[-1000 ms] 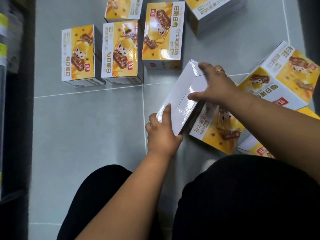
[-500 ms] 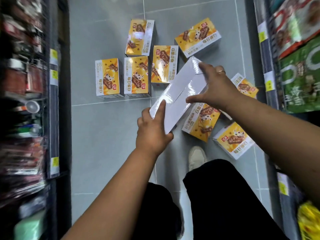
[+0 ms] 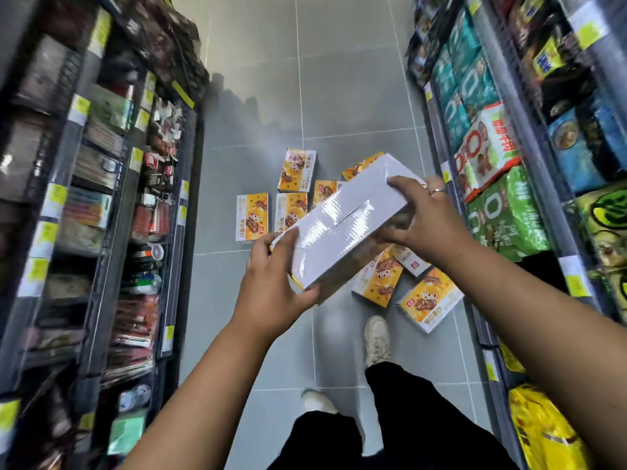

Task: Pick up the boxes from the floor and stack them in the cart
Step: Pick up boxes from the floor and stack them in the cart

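Head view, shop aisle: the glossy white-faced rectangular cardboard box (image 3: 342,228) was off the floor, held tilted in the air between my two hands, above the others. My left hand (image 3: 271,286) gripped its near corner, thumb on the top face and fingers curled underneath. My right hand (image 3: 424,222) clamped the far end, fingers wrapped over the edge.

I judged the pick-up done and the carry in hand. The next move called for turning to find the cart, which was nowhere in view, and setting the box down flat and square so others could stack on it. What the cart already held I could not tell.

Several yellow printed boxes (image 3: 252,217) lay on the grey tiled floor (image 3: 339,96), some in a rough row and others askew near my white shoe (image 3: 376,337), so most of the job appeared to lie ahead. Dark wire shelves on the left (image 3: 101,266) held small packaged goods, too blurred to name. The grey shelves on the right (image 3: 539,147) held green, teal and red snack bags.
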Demonstrator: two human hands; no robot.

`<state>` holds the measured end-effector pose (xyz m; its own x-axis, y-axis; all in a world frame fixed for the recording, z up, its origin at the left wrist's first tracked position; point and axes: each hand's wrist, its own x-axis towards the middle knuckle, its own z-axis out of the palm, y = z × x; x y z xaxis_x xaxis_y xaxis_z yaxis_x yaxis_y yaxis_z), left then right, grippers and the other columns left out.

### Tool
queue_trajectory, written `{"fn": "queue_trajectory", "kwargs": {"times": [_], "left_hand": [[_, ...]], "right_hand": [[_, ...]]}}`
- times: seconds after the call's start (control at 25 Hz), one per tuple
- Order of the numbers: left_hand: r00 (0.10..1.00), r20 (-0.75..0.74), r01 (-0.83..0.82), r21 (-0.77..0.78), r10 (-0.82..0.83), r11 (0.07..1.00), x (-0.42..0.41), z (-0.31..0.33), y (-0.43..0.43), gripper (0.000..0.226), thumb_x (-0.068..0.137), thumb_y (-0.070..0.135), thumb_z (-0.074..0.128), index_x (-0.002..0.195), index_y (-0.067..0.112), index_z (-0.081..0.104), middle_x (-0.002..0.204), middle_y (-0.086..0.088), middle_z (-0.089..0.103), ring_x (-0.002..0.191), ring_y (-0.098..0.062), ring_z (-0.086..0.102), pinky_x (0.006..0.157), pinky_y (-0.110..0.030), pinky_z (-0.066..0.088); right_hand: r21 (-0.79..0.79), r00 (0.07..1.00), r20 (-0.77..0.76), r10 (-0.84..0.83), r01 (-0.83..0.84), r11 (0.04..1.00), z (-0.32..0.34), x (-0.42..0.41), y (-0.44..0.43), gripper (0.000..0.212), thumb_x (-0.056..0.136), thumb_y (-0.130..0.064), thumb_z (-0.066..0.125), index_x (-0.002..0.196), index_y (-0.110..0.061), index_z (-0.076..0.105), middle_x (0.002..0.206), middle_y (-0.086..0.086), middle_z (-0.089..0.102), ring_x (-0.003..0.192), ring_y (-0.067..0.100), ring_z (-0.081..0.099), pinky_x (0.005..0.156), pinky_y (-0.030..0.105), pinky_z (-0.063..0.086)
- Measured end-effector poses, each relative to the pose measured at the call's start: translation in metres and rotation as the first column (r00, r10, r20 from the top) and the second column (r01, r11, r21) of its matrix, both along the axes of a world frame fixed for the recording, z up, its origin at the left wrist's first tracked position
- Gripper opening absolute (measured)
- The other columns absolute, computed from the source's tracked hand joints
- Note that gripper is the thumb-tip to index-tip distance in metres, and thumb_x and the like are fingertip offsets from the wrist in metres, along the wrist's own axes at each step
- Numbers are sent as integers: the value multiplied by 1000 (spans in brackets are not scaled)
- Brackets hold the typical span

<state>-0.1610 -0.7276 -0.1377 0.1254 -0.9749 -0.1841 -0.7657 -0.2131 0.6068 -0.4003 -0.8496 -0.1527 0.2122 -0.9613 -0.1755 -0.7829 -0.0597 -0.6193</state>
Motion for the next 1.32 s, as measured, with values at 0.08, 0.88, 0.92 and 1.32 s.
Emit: {"fn": "queue_trajectory", "kwargs": {"times": [0.08,0.88,0.92,1.32], "left_hand": [[993,-104,-59,-54,53,997,12,30,17,92,65,38,82,143,31,35,134,3,35,115,-9,51,102,-35,46],[591,-259,-796,-338,764,501,36,203,249,56,66,46,80,113,49,51,133,10,51,121,-13,53,103,-36,44],[533,-273,-833,-333,801,441,27,207,262,61,65,47,80,119,48,51,134,10,52,122,-17,55,103,-40,45],[-56,-454,-927,-308,889,-216,-60,217,413,49,76,19,81,111,42,56,122,10,56,110,-15,58,86,-39,57]], "right_hand": [[-50,1000,29,-9,11,999,33,7,17,87,58,-39,90,133,-42,46,128,5,33,115,30,47,98,37,45],[-402,709,223,669,-558,726,213,172,127,80,50,-52,89,123,-39,56,114,-1,32,101,18,48,93,27,42],[-412,665,225,712,-598,688,216,181,137,81,51,-52,89,124,-39,56,113,-1,33,102,18,48,94,29,43],[-406,190,172,966,-880,246,210,234,299,112,55,-63,81,148,-28,28,139,11,45,130,29,40,107,42,37]]}}
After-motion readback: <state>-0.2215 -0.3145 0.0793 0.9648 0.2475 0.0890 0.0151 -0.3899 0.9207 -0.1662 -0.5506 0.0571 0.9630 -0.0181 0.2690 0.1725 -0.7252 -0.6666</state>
